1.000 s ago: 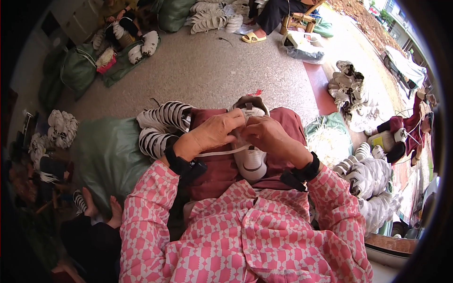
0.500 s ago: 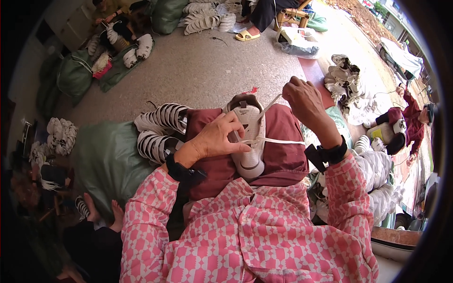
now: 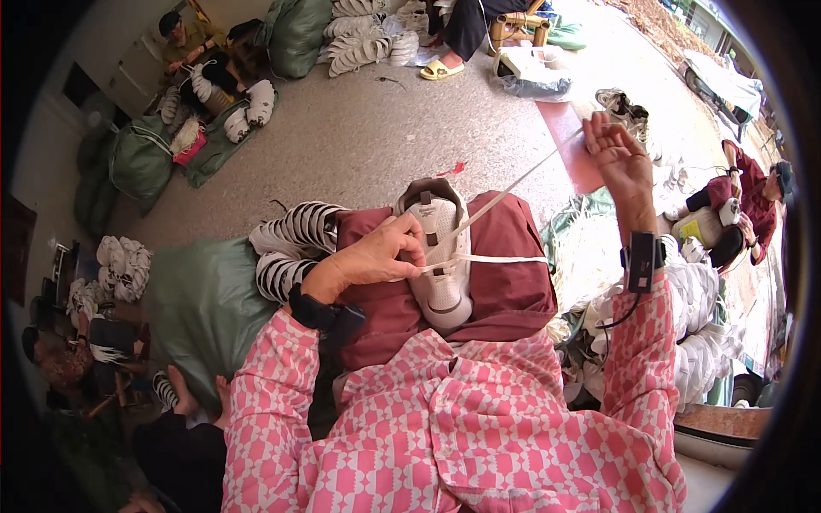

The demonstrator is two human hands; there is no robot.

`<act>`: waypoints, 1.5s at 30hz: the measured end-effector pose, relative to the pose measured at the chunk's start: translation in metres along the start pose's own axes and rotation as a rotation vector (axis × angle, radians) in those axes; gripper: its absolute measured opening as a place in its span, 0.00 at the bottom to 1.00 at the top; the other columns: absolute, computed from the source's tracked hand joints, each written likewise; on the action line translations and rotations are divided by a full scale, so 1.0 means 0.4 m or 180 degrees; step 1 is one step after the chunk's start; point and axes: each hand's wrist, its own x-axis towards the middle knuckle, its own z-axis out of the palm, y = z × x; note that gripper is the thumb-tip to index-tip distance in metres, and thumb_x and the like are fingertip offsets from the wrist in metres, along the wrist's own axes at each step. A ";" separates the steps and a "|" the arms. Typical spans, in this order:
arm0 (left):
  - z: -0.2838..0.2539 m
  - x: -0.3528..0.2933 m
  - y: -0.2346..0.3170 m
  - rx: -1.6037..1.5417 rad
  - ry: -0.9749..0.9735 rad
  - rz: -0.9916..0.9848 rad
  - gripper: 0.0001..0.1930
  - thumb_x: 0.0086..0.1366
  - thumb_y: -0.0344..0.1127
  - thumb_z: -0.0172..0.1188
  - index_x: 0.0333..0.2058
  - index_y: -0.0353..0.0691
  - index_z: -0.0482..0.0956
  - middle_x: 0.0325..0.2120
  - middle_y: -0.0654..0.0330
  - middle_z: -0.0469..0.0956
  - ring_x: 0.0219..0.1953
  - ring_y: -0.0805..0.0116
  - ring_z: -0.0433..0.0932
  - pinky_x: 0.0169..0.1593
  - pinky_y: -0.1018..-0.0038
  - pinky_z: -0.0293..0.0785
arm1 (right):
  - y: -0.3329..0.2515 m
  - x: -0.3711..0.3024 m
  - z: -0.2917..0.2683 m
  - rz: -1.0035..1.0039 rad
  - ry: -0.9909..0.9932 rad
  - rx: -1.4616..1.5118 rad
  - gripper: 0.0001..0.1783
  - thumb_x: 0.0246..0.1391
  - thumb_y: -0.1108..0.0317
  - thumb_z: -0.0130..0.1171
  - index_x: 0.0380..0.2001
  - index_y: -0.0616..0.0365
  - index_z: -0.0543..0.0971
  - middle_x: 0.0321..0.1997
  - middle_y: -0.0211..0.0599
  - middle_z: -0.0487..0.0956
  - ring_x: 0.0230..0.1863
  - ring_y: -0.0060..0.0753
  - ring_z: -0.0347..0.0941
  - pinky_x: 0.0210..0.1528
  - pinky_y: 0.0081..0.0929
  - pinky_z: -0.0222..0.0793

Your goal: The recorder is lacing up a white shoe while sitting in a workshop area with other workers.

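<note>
A white and beige sneaker [image 3: 442,291] with a brown collar lies on my lap between my thighs, its toe toward me. My left hand [image 3: 376,254] rests at its left side, thumb and fingers pinched together on the white shoelace by the lower eyelets. Raised out to the right, my right hand [image 3: 621,162] has its palm turned up and fingers partly curled at the lace's far part. From the shoe, this shoelace [image 3: 517,185] runs taut to those fingers. Another length of lace lies across my right thigh.
Beside my left leg are striped black-and-white shoes [image 3: 295,235] and a green sack [image 3: 201,299]. White shoe pieces [image 3: 688,299] are heaped at my right. Other people [image 3: 753,205] sit around with more shoes. A yellow slipper [image 3: 441,68] is on a person's foot ahead.
My right hand has moved up and out to the right and turned palm up, drawing the lace out longer. My left hand has closed its fingers and shifted slightly left beside the shoe.
</note>
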 end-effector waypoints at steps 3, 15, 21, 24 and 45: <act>0.005 0.012 -0.015 0.0568 0.0070 0.0600 0.06 0.52 0.28 0.66 0.31 0.38 0.82 0.38 0.62 0.64 0.47 0.68 0.67 0.52 0.75 0.67 | -0.255 0.073 -0.029 -0.0447 -0.0086 0.0308 0.09 0.61 0.81 0.40 0.44 0.74 0.66 0.57 0.59 0.68 0.63 0.59 0.63 0.71 0.62 0.51; 0.097 0.037 0.060 0.0916 0.1257 0.1403 0.07 0.57 0.27 0.63 0.37 0.40 0.81 0.31 0.57 0.76 0.33 0.57 0.79 0.35 0.70 0.75 | -0.465 0.006 -0.044 -0.0317 -0.0730 0.0035 0.15 0.62 0.80 0.48 0.51 0.74 0.66 0.57 0.60 0.69 0.62 0.53 0.66 0.71 0.58 0.54; 0.053 0.160 0.079 0.0633 0.2076 0.1531 0.06 0.58 0.27 0.61 0.35 0.40 0.81 0.33 0.58 0.77 0.36 0.57 0.78 0.41 0.68 0.74 | -0.535 -0.174 0.074 -0.0411 -0.1740 -0.0535 0.23 0.63 0.82 0.44 0.61 0.70 0.61 0.56 0.48 0.69 0.55 0.41 0.69 0.63 0.44 0.63; 0.056 0.168 0.050 0.1094 0.1500 0.1369 0.06 0.54 0.34 0.65 0.32 0.42 0.82 0.34 0.60 0.75 0.40 0.60 0.75 0.45 0.67 0.73 | -0.394 -0.363 0.223 -0.0416 -0.2174 -0.1002 0.16 0.65 0.79 0.42 0.54 0.69 0.67 0.41 0.37 0.71 0.37 0.28 0.69 0.42 0.26 0.69; -0.076 -0.315 -0.157 -0.3458 0.3602 -0.0474 0.14 0.62 0.43 0.62 0.37 0.39 0.79 0.31 0.67 0.78 0.28 0.76 0.73 0.30 0.80 0.67 | -0.447 -0.119 -0.153 -0.1100 -0.0111 -0.1696 0.15 0.62 0.73 0.55 0.50 0.67 0.73 0.43 0.36 0.79 0.42 0.28 0.78 0.50 0.27 0.77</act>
